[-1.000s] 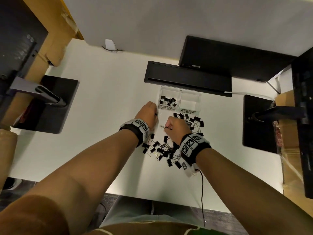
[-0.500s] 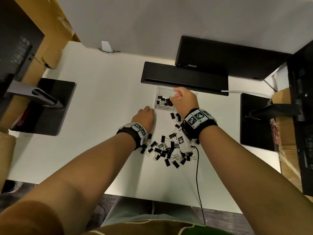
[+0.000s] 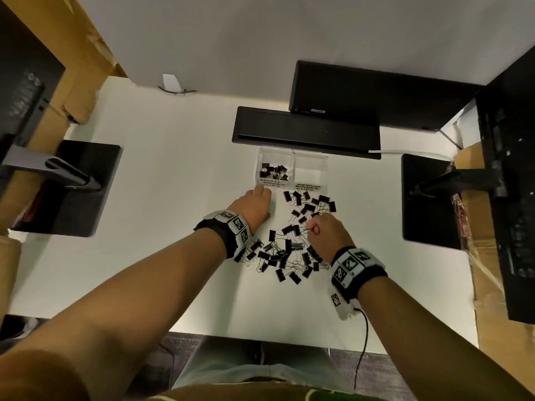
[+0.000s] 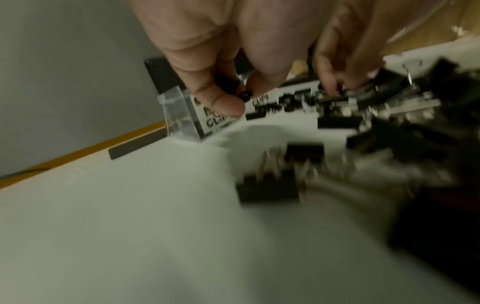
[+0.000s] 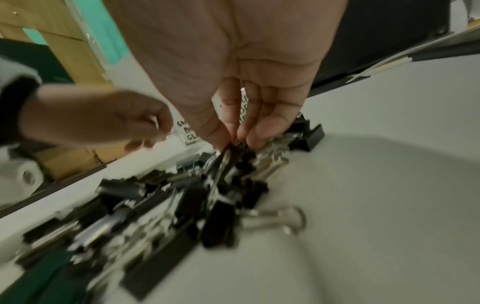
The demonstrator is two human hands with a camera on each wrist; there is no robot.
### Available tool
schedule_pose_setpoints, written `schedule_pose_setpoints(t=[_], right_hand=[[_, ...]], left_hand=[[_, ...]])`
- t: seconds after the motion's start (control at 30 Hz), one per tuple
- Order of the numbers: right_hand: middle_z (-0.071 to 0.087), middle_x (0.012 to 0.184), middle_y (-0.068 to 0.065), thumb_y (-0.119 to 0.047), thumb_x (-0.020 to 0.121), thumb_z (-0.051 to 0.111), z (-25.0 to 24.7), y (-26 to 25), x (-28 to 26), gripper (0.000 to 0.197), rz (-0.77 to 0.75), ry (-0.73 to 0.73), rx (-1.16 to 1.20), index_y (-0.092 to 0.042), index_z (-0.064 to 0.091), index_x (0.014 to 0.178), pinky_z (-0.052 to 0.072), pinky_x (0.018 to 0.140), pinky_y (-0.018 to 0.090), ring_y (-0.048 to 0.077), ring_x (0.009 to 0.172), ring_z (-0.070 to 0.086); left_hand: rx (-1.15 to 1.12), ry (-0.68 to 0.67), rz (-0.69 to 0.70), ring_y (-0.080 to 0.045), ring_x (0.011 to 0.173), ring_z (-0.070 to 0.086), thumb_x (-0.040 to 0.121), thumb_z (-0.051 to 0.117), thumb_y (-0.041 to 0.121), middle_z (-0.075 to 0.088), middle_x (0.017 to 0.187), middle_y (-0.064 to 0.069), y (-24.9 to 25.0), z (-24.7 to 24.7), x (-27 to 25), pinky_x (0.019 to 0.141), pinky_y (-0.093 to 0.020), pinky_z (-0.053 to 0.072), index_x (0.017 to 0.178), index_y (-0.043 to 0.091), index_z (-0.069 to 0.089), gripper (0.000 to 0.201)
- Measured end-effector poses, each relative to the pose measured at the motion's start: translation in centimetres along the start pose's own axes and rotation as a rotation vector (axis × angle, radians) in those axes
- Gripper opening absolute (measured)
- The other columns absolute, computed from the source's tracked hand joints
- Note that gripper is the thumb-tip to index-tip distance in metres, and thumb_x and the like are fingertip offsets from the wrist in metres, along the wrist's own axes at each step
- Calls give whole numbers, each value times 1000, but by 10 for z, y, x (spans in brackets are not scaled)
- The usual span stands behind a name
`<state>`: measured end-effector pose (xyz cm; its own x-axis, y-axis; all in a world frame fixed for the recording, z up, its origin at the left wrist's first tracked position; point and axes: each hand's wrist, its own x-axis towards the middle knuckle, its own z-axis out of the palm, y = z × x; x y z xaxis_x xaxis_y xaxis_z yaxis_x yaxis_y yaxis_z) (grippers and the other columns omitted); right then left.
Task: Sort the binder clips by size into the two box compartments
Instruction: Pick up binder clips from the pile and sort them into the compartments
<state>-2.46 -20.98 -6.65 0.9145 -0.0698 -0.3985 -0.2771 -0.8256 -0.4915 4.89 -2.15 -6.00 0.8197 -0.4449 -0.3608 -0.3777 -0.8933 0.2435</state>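
A clear two-compartment box [image 3: 293, 154] stands on the white table. Its left part, labelled small, holds several black clips [image 3: 273, 171]; the right part [image 3: 310, 172], labelled medium, looks bare. A loose pile of black binder clips [image 3: 289, 251] [image 5: 168, 195] lies in front of the box. My left hand [image 3: 265, 194] [image 4: 241, 96] hovers at the box's front left corner, with thumb and fingers curled round a small dark clip [image 4: 235, 86]. My right hand [image 3: 311, 227] [image 5: 233, 142] is down in the pile, pinching a black clip [image 5: 235, 149].
A long black bar [image 3: 307, 131] lies right behind the box, with a monitor [image 3: 376, 94] behind it. Black stand bases sit at the left [image 3: 66, 189] and right [image 3: 428, 198]. Cardboard boxes [image 3: 489, 256] flank the table. A cable [image 3: 362, 342] trails from my right wrist.
My right hand reached over the small compartment, then came back to the pile and now pinches a clip. My left hand stayed by the box's front left corner.
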Motion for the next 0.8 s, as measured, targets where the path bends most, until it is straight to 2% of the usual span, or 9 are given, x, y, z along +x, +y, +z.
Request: schedule_pose_setpoints(t=[0.1,0.17,0.27,0.33,0.47,0.53,0.63,0.73,0.8], right_hand=[[54,105,4,-11,88,54,11,2,-8,14,-17,-5,20,-13,61,99,52,77,32,17,80,55],[52,101,1,-10,88,55,14,-1,-12,16,-73,-7,77,-13,63,101,50,77,29,15,81,55],[52,97,-1,-7,88,54,8,-4,-12,18,-96,9,151,-13,65,100,44,74,18,9,78,53],[57,98,2,-6,87,54,2,0,-7,16,-76,56,181,-13,66,95,44,71,15,9,78,55],[61,102,6,-2,85,53,-8,11,6,18,-54,150,228,-16,65,86,52,86,30,16,89,59],[58,100,5,-2,84,52,-13,12,12,19,-35,150,199,-13,65,91,51,85,32,16,88,56],[54,101,3,-3,84,53,-16,11,19,24,-39,138,129,-14,64,103,48,80,28,15,86,53],[53,106,5,-7,88,51,-12,8,25,33,-69,112,41,-22,61,116,48,76,28,15,87,52],[53,112,7,-8,89,50,-11,7,28,35,-64,96,4,-23,61,119,51,79,33,19,94,55]], left_hand=[[-67,185,110,-20,84,49,90,52,12,49,115,-13,13,-23,6,71,-30,47,112,5,46,24],[-121,270,89,-25,87,53,91,52,14,49,114,-13,19,-39,18,71,-34,47,111,5,47,23],[-163,268,-19,-34,96,55,92,50,15,48,119,-15,21,-56,35,74,-42,48,113,5,47,23],[-146,242,-49,-34,101,54,93,49,14,47,122,-15,19,-60,39,77,-43,50,117,6,46,26],[-121,309,5,-28,104,52,92,47,12,49,121,-10,19,-49,26,73,-40,52,115,10,51,24],[-131,342,71,-24,99,54,90,51,12,52,116,-8,24,-35,13,74,-37,55,112,10,53,22],[-185,283,112,-19,92,56,91,53,15,54,109,-5,34,-8,-6,76,-29,56,106,11,55,16],[-171,116,85,-22,95,56,92,52,21,53,109,-6,42,15,-15,76,-36,56,107,12,55,17],[-153,30,49,-25,100,54,92,52,22,52,111,-8,41,23,-16,74,-39,53,111,13,54,21]])
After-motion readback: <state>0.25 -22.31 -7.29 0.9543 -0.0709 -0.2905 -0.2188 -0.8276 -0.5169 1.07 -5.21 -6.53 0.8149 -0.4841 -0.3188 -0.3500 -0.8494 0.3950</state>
